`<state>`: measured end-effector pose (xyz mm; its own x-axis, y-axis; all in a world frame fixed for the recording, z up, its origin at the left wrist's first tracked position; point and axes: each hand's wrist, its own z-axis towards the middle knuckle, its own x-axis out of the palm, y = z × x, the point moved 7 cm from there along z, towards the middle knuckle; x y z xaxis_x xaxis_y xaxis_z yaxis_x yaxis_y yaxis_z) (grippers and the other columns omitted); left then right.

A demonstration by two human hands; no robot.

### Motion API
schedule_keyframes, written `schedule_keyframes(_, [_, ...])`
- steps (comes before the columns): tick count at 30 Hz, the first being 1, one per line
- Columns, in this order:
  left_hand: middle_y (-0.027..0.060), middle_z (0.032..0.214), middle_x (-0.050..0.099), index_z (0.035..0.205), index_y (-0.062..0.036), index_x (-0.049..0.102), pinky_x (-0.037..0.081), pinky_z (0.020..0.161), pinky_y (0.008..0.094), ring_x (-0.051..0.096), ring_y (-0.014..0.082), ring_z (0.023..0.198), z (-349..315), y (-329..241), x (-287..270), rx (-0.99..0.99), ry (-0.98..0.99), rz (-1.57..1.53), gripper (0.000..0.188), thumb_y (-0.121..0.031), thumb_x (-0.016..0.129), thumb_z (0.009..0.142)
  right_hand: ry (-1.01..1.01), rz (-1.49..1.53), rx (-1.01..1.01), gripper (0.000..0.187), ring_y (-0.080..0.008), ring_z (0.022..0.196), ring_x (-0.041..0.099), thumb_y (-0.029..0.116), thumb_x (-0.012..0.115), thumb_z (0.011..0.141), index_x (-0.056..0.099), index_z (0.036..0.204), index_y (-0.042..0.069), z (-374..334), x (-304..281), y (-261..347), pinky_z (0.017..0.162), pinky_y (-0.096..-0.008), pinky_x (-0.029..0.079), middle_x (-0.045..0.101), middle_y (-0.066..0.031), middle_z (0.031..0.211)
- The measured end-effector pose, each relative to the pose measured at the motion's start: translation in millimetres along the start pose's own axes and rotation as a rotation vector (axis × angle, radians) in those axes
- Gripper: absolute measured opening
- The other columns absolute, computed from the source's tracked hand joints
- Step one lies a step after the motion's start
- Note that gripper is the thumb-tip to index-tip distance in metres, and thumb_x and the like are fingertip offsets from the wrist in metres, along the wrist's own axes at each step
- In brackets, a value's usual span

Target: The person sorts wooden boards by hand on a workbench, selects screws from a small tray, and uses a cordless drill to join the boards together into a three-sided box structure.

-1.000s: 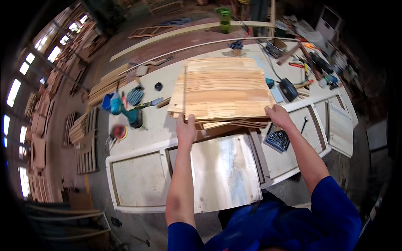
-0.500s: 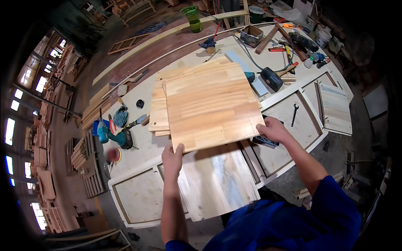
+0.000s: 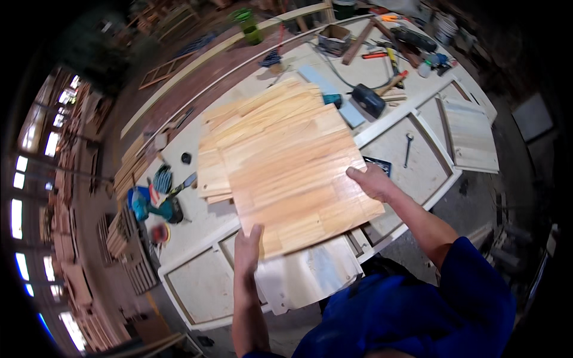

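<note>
A square light-wood panel (image 3: 298,179) is held between my two hands, above the table and tilted a little. My left hand (image 3: 248,250) grips its near left edge, thumb on top and fingers hidden beneath. On the right edge, my right hand (image 3: 371,182) grips the same way, thumb on the upper face. Behind the held panel lies a stack of similar wooden panels (image 3: 212,152). Partly covered below it, near my body, is a paler panel with bluish-grey streaks (image 3: 304,277) resting across the white frame.
A white frame (image 3: 412,206) with recessed bays runs along the near side, holding a wrench (image 3: 408,150). A black mallet (image 3: 368,100) and blue strip (image 3: 352,114) lie beyond. At left are a teal cordless drill (image 3: 170,210), a putty knife (image 3: 184,184) and a black round object (image 3: 186,158).
Both hands have drawn the held panel toward my body, off part of the stack and further over the streaked panel. The whole view has shifted slightly.
</note>
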<state>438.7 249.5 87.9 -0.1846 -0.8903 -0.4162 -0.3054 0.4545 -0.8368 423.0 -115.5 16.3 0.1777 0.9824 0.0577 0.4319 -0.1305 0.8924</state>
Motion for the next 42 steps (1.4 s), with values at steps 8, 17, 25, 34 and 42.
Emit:
schedule_keyframes(8, [0.0162, 0.142, 0.05, 0.145, -0.0041, 0.037, 0.044, 0.105, 0.043, 0.052, 0.0291, 0.127, -70.1, 87.1, 34.7, -0.338, 0.097, -0.812, 0.066, -0.054, 0.029, 0.103, 0.003, 0.028, -0.071, 0.052, -0.0161, 0.104, 0.06, 0.03, 0.071, 0.089, 0.057, 0.126, -0.004, -64.6, -51.7, -46.1, 0.093, -0.0327, 0.049, 0.066, -0.0096, 0.116])
schedule_keyframes(17, [0.0154, 0.139, 0.052, 0.145, -0.0044, 0.038, 0.048, 0.1, 0.0466, 0.055, 0.0326, 0.123, -91.9, 55.4, 76.3, -0.214, 0.335, -0.96, 0.062, -0.05, 0.035, 0.103, 0.084, 0.063, -0.244, 0.072, -0.0195, 0.12, 0.052, 0.04, 0.075, 0.083, 0.05, 0.135, -0.003, -106.4, -104.8, -26.9, 0.104, -0.0365, 0.041, 0.059, -0.0118, 0.13])
schedule_keyframes(25, [0.0166, 0.135, 0.054, 0.142, -0.0017, 0.038, 0.052, 0.094, 0.0453, 0.06, 0.0324, 0.115, -116.1, 84.6, 106.2, -0.187, 0.178, -0.817, 0.061, -0.047, 0.041, 0.103, 0.001, 0.171, 0.064, 0.057, -0.02, 0.113, 0.057, 0.026, 0.065, 0.09, 0.049, 0.136, -0.003, -146.8, -150.2, -64.6, 0.101, -0.0342, 0.044, 0.06, -0.0124, 0.129])
schedule_keyframes(34, [0.0168, 0.127, 0.056, 0.137, 0.0013, 0.042, 0.054, 0.091, 0.0423, 0.062, 0.029, 0.109, -135.8, 98.1, 81.0, -0.05, 0.078, -0.746, 0.049, -0.035, 0.042, 0.104, -0.123, 0.307, -0.023, 0.067, -0.0202, 0.11, 0.061, 0.034, 0.074, 0.085, 0.051, 0.134, -0.006, -224.2, -229.8, -38.3, 0.097, -0.0338, 0.047, 0.062, -0.014, 0.126])
schedule_keyframes(42, [0.0125, 0.116, 0.061, 0.126, 0.0033, 0.05, 0.052, 0.086, 0.0355, 0.061, 0.0212, 0.102, -152.0, 118.0, 8.5, 0.029, 0.003, -0.532, 0.042, -0.031, 0.046, 0.103, -0.594, -0.255, -0.196, 0.035, -0.0085, 0.089, 0.058, 0.023, 0.064, 0.091, 0.061, 0.115, -0.002, -314.1, -296.7, 63.6, 0.085, -0.026, 0.046, 0.066, -0.0031, 0.101])
